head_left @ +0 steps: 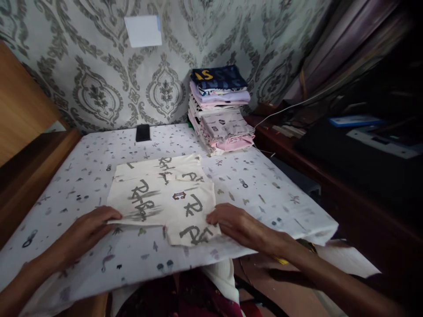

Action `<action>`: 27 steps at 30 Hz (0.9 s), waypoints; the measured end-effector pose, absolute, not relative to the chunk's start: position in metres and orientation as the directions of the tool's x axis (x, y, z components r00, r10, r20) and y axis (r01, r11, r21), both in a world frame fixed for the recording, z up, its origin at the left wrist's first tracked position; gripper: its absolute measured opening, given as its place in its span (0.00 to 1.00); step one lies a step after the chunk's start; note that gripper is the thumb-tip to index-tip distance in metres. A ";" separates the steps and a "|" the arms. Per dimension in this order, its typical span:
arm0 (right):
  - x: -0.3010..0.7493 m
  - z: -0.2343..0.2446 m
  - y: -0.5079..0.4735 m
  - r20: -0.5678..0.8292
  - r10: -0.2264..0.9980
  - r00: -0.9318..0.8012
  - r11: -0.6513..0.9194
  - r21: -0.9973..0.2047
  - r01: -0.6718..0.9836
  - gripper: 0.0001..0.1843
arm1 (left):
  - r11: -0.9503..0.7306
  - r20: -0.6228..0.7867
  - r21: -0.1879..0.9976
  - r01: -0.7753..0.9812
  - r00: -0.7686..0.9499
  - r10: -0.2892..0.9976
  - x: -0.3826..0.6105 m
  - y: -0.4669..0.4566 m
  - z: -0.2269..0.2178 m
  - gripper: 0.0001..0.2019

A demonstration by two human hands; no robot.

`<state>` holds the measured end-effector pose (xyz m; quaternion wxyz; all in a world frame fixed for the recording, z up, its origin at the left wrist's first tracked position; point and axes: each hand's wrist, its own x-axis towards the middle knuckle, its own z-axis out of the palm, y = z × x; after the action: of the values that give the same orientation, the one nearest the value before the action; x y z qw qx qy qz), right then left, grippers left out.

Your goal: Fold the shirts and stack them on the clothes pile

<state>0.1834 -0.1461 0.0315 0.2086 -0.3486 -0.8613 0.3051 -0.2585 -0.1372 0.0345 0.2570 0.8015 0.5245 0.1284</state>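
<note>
A cream T-shirt (158,193) with dark grey lettering and a small brown badge lies partly folded on the table, its far part doubled over. My left hand (95,222) pinches the shirt's near left corner between thumb and fingers. At the near right, my right hand (231,222) grips the edge by the sleeve, with its fingertips on the cloth. The sleeve lies flat towards the table's front edge. Both hands rest low, close to the table surface.
A tall stack of folded clothes (220,103) stands at the back of the patterned white tablecloth (264,189). A black phone (143,132) lies near the wall. Wooden furniture (36,145) borders the left side. A dark desk with a cable (291,107) is on the right.
</note>
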 end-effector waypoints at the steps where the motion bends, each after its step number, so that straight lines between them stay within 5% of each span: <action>1: 0.182 0.034 -0.134 0.128 0.778 -0.615 0.486 -0.743 0.460 0.11 | -0.231 -0.106 0.608 0.760 0.365 0.925 -0.258 -0.129 0.039 0.17; 5: 0.168 0.036 -0.067 -0.045 0.978 -0.204 0.007 -0.969 0.247 0.03 | 0.108 -0.189 0.760 0.641 0.060 0.980 -0.254 -0.093 0.048 0.25; 8: 0.159 0.029 -0.033 -0.305 0.952 0.017 -0.305 -0.945 0.116 0.05 | 0.226 -0.249 0.827 0.515 -0.026 0.968 -0.251 -0.077 0.040 0.28; 10: 0.159 0.023 -0.028 -0.362 0.932 0.033 -0.363 -0.928 0.084 0.05 | 0.231 -0.243 0.846 0.481 -0.039 0.969 -0.251 -0.075 0.032 0.28; 17: 0.162 0.011 -0.033 -0.176 0.982 -0.069 -0.152 -0.952 0.267 0.16 | 0.275 -0.236 0.843 0.462 -0.142 0.961 -0.257 -0.074 0.021 0.31; 21: 0.157 0.008 -0.029 -0.043 0.994 -0.098 0.011 -0.872 0.489 0.16 | 0.291 -0.213 0.814 0.502 -0.209 0.955 -0.251 -0.072 0.026 0.30; 27: 0.157 0.001 -0.031 0.064 0.988 -0.138 0.136 -0.781 0.609 0.19 | 0.199 -0.142 0.706 0.680 -0.139 0.980 -0.242 -0.078 0.030 0.27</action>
<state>0.1574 -0.0307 0.0011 0.3070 -0.5804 -0.6883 0.3086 -0.2418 -0.0776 0.0296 0.3024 0.5823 0.7127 0.2481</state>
